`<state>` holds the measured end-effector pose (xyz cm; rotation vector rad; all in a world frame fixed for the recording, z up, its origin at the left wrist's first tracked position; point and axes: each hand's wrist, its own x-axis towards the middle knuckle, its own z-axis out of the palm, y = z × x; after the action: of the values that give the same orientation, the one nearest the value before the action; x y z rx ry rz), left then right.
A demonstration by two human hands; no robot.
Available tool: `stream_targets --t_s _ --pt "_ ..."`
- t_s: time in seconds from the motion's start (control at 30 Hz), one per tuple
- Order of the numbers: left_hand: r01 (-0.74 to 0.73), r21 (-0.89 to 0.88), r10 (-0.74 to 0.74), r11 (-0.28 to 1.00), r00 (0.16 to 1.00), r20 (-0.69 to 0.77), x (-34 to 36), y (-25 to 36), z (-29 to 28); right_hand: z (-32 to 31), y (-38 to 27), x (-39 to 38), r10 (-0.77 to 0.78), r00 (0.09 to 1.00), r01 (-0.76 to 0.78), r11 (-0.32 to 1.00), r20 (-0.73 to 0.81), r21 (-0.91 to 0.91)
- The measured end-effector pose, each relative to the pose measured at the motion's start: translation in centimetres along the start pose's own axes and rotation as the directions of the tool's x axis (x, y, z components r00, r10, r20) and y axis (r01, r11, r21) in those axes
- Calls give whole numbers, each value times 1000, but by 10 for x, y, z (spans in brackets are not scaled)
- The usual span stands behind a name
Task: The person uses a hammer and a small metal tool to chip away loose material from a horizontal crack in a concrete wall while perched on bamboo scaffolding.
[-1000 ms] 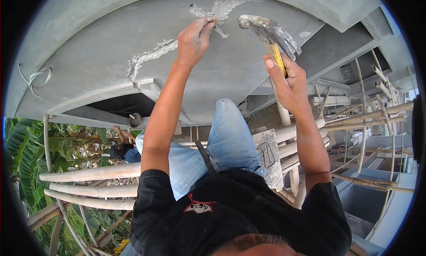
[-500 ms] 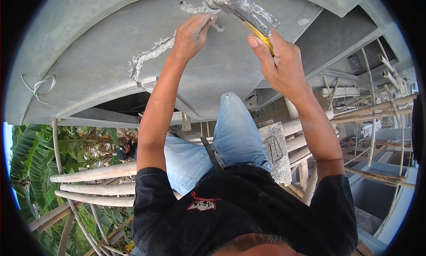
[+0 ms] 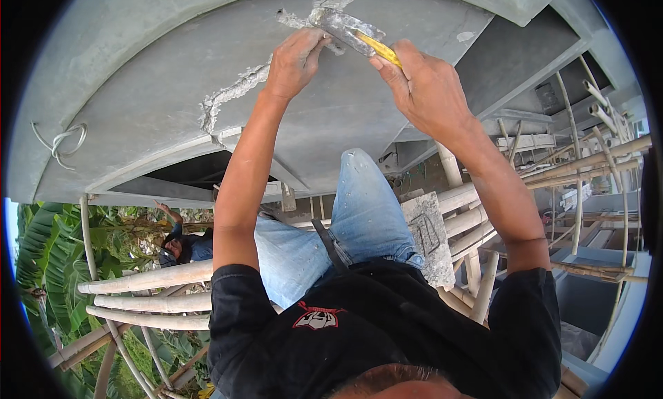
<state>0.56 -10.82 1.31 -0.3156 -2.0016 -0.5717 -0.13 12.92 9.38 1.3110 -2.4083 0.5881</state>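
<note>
My right hand (image 3: 431,88) is closed round the yellow handle of a hammer (image 3: 345,30), whose head is caked with grey dust. My left hand (image 3: 293,62) is pinched on a slim chisel-like rod; only its pale round end shows at the fingertips, and the hand hides the rest. The hammer head is right beside those fingertips; whether it touches the rod I cannot tell. Both hands are raised against a grey concrete surface (image 3: 166,74). A rough chipped groove (image 3: 235,89) runs across it, passing behind my left hand.
A loop of pale wire (image 3: 62,142) sticks out of the concrete at left. Bamboo poles (image 3: 155,278) form scaffolding on both sides. A dusty board (image 3: 429,236) lies beside my knee. Below left, another person (image 3: 190,247) is among banana plants (image 3: 52,254).
The hammer head has swung down and left toward my left fingertips, and my right hand has moved with it. My left hand is nearly unmoved. More of the other person shows, one arm raised.
</note>
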Motion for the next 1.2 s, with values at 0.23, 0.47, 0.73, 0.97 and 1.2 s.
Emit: stream_targets --t_s 0.23,0.47,0.73,0.97,1.2 --pt "-59 -18 58 998 998 -7 -3 -2 0 3 -4 -5 -83 977 100 992 -197 74" --pt "-26 -52 25 998 1000 -14 -6 2 -2 1 -6 -8 40 996 -37 998 -74 42" --pt "51 -110 -63 993 992 -113 -12 -4 2 -12 -9 -11 -1 988 27 985 -156 170" --pt "19 -42 -25 999 989 -145 -14 3 -1 -7 -10 -12 0 993 21 984 -119 176" --pt "-15 10 16 1000 994 -109 -12 10 -3 -2 -9 -12 -37 988 62 984 -147 166"
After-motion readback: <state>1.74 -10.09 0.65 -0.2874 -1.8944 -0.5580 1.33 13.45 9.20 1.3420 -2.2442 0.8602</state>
